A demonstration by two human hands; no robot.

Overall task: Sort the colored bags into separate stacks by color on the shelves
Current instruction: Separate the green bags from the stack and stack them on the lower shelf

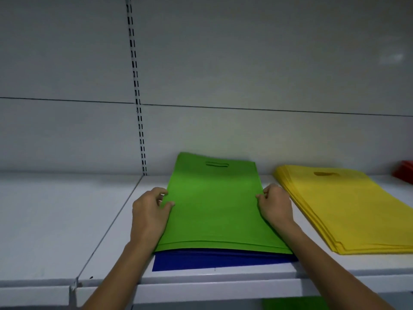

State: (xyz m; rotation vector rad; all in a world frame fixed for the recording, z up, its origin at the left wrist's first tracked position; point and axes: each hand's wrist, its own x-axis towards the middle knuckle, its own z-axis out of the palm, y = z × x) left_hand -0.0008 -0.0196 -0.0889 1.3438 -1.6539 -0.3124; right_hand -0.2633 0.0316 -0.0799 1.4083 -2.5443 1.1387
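A stack of green bags [214, 204] with a cut-out handle lies on the white shelf [67, 220], on top of dark blue bags [201, 260] whose near edge sticks out underneath. My left hand [149, 211] grips the green stack's left edge, thumb on top and fingers curled at the side. My right hand [276, 205] grips its right edge the same way. To the right lies a stack of yellow bags [348, 211]. A red bag stack [404, 173] shows only a corner at the far right edge.
The shelf's bare left section runs beyond a seam [111, 224]. A slotted upright [137, 97] stands on the grey back panel. Below the shelf's front lip [223, 287] a patch of green [292, 304] shows on a lower level.
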